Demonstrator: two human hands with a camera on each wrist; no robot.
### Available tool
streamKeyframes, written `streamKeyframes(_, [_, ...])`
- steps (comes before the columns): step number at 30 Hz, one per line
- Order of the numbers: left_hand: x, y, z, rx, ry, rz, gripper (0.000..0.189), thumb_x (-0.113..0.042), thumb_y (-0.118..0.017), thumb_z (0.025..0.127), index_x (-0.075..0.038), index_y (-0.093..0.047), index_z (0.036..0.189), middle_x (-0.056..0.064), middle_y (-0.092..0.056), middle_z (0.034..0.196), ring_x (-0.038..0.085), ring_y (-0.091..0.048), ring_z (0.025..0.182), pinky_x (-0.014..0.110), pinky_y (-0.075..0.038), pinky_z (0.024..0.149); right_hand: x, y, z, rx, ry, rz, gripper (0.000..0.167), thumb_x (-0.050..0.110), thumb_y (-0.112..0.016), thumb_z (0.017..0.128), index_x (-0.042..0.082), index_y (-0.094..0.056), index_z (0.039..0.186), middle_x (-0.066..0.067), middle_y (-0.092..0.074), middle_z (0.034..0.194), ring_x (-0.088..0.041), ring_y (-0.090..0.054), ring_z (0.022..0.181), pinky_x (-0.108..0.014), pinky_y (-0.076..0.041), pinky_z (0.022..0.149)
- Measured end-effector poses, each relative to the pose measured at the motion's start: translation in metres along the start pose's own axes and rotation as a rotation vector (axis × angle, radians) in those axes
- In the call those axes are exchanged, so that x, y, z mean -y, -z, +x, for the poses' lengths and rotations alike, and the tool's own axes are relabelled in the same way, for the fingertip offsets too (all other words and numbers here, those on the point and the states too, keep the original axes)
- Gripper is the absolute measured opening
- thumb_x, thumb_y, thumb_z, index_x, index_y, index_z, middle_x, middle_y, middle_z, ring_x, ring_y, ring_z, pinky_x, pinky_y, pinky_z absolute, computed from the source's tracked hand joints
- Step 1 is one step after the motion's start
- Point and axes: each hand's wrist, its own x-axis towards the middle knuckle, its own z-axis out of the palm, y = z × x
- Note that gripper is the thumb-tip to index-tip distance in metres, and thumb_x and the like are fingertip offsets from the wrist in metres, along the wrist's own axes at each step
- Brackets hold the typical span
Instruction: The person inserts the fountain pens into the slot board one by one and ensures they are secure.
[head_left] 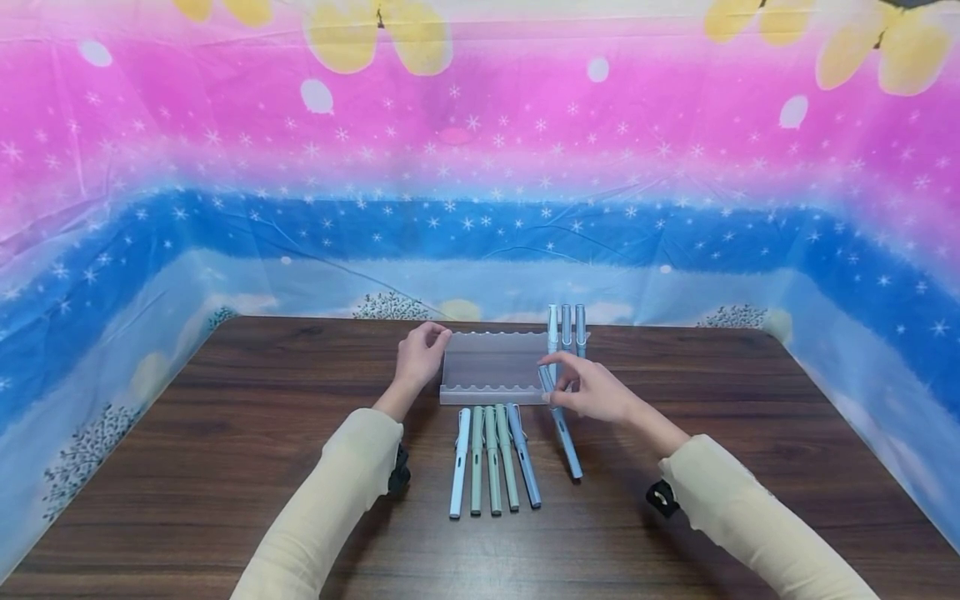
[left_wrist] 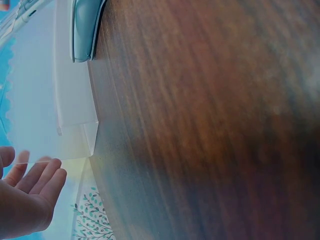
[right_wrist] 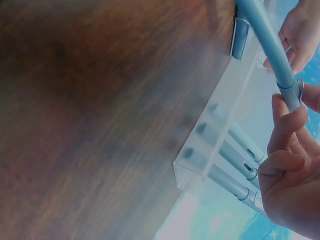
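Brown tabletop (head_left: pixel 225 442), right hand (head_left: pixel 592 389) pinching 1 pen (head_left: pixel 566 442), left hand (head_left: pixel 420 357) at rack (head_left: pixel 487 360) edge

Blue pen (head_left: pixel 566 442), brown wood-grained table (head_left: pixel 262 417)

You face a creased fabric backdrop (head_left: pixel 495 179) along the left, top and right of the frame, pink above blue, with white snowflakes (head_left: pixel 473 122) and, at the top edge, yellow winged shapes (head_left: pixel 420 37). Your brown wood-grain counter (head_left: pixel 225 450) spreads below, palely glossy at bottom centre.
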Motion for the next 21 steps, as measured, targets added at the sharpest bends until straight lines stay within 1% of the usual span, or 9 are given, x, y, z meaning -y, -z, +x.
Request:
streamKeyframes(3, [0.001,0.0,0.0,0.0,-0.004,-0.001,0.024,-0.02,-0.05,0.091,0.0,-0.06,0.099,0.015,-0.061,0.099,0.029,-0.054,0.093,0.041,-0.041,0.08,0.001,0.002,0.001,-0.038,-0.017,0.008,0.047,0.02,-0.061,0.084,0.015,-0.042,0.126,-0.002,-0.059,0.076,-0.029,-0.054,0.054,-0.033,-0.045,0.045])
streamKeyframes(6, [0.001,0.0,0.0,0.002,-0.004,-0.006,0.024,-0.02,-0.049,0.091,0.0,-0.06,0.099,0.015,-0.06,0.1,0.029,-0.054,0.094,0.041,-0.041,0.08,0.001,0.004,0.003,-0.08,-0.029,0.016,0.047,0.021,-0.061,0.084,0.018,-0.041,0.127,-0.002,-0.059,0.078,-0.03,-0.054,0.056,-0.034,-0.046,0.047])
streamKeyframes(10, [0.001,0.0,0.0,0.008,-0.001,-0.01,0.025,-0.021,-0.049,0.091,0.0,-0.06,0.1,0.015,-0.06,0.1,0.029,-0.053,0.095,0.041,-0.04,0.081,-0.001,0.005,0.006,-0.141,-0.008,0.002,0.047,0.021,-0.061,0.084,0.018,-0.042,0.127,-0.001,-0.059,0.08,-0.022,-0.051,0.053,-0.034,-0.043,0.045])
streamKeyframes(13, [0.001,-0.001,0.0,0.013,0.0,-0.013,0.025,-0.021,-0.049,0.091,-0.001,-0.06,0.1,0.015,-0.06,0.101,0.029,-0.053,0.095,0.041,-0.04,0.081,-0.002,0.006,0.009,-0.169,-0.006,-0.01,0.047,0.022,-0.06,0.085,0.02,-0.041,0.128,-0.001,-0.058,0.081,-0.018,-0.049,0.051,-0.033,-0.041,0.044])
streamKeyframes(17, [0.002,0.0,0.001,0.018,0.004,-0.013,0.025,-0.022,-0.048,0.091,-0.001,-0.06,0.101,0.015,-0.059,0.103,0.03,-0.052,0.096,0.042,-0.04,0.081,-0.002,0.006,0.012,-0.187,-0.031,0.009,0.048,0.021,-0.059,0.085,0.021,-0.04,0.129,-0.002,-0.058,0.084,-0.025,-0.052,0.051,-0.034,-0.043,0.043])
streamKeyframes(21, [0.002,0.0,0.001,0.02,0.004,-0.015,0.025,-0.022,-0.048,0.091,-0.001,-0.06,0.101,0.015,-0.059,0.103,0.03,-0.052,0.096,0.042,-0.04,0.081,-0.001,0.009,0.016,-0.225,-0.03,0.03,0.049,0.021,-0.06,0.085,0.022,-0.04,0.129,-0.004,-0.059,0.086,-0.033,-0.054,0.055,-0.035,-0.045,0.045])
